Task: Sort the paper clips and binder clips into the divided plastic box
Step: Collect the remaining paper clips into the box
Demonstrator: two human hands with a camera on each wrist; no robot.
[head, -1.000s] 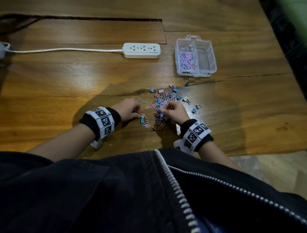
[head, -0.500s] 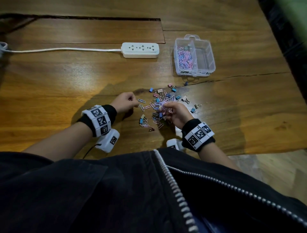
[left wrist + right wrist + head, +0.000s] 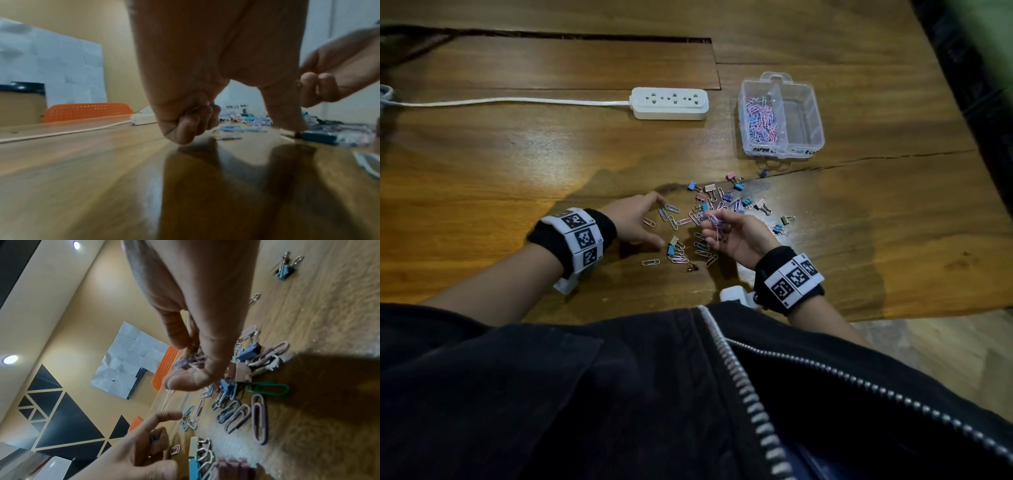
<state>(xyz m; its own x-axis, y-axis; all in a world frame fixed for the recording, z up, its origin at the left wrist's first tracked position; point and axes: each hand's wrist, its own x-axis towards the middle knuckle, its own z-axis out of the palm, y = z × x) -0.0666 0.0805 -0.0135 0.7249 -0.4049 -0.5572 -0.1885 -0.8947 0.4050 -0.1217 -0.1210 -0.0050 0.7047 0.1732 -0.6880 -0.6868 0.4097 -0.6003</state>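
A clear divided box (image 3: 806, 144) stands at the back right; its left compartment holds a heap of paper clips (image 3: 760, 120) and its right one shows nothing. Loose paper clips (image 3: 671, 209) and small binder clips (image 3: 738, 186) lie scattered in front of me. My right hand (image 3: 717, 222) is turned palm up just above the pile and pinches a bunch of pink and purple paper clips (image 3: 191, 360). My left hand (image 3: 650, 221) is at the pile's left edge, index stretched toward the clips and thumb (image 3: 287, 113) on the wood. Its curled fingers (image 3: 154, 438) seem to hold a few paper clips.
A white power strip (image 3: 669, 102) with its cord (image 3: 517, 101) lies left of the box. A crack (image 3: 893, 157) runs across the wooden table, whose near edge (image 3: 911, 313) is at my right wrist. An orange basket (image 3: 88, 112) stands far left.
My right hand has lifted from the pile and turned palm up with a bunch of paper clips. My left hand has moved forward and stretched its index toward the loose clips.
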